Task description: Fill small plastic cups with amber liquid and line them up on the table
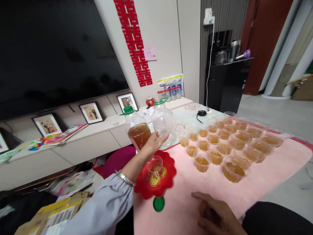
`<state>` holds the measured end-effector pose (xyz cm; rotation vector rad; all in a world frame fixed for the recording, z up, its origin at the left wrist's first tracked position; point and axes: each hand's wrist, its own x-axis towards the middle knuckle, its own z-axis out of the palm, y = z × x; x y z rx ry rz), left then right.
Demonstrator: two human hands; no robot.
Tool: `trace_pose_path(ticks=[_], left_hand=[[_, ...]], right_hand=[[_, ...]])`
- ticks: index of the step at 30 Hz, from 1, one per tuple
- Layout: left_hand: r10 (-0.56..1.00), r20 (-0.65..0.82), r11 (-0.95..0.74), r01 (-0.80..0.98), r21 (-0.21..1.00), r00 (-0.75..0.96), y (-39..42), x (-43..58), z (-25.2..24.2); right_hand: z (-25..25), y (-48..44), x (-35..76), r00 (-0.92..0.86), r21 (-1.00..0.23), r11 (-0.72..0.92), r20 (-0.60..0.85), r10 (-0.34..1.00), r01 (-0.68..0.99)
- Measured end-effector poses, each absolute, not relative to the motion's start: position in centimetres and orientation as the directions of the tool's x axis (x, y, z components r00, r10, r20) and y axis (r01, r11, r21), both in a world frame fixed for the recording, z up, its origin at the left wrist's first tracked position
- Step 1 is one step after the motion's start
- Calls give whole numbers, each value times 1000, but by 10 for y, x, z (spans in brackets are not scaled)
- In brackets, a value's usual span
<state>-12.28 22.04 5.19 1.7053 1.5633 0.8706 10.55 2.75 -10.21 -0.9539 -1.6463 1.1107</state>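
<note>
Jug (139, 129) of amber liquid, about half full, green cap on, standing at worktop's (269, 176) left edge beside empty clear jug (163, 122). Left hand (154, 142) open, fingers spread against both jugs, gripping neither. Right hand (215, 213) resting loosely open, palm down on pink cloth (186, 199), holding nothing. Empty small cup (155, 164) on red mat (156, 178); green lid (158, 203) just below.

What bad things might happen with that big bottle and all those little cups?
1. The left hand only touches the amber-filled bottle near the table edge; a push might tip it off.
2. The bottle's green cap lies on the cloth, so tipping would probably spill.
3. The filled cups stand crowded; a bump may slosh several.
</note>
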Motion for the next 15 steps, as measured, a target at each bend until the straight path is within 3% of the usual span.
trace_pose_path(ticks=[3, 6, 11, 15], left_hand=[[972, -27, -149, 697, 701, 235, 191, -140, 69], [943, -100, -213, 807, 551, 317, 167, -151, 79], [936, -176, -229, 907, 353, 305, 149, -156, 70], [954, -124, -224, 926, 302, 272, 149, -158, 55]], right_hand=[[-90, 24, 105, -285, -963, 214, 162, 945, 163], [-84, 23, 104, -307, -967, 218, 171, 936, 129], [-79, 24, 100, -294, -964, 249, 211, 932, 98], [-77, 24, 99, -278, -954, 294, 266, 923, 63]])
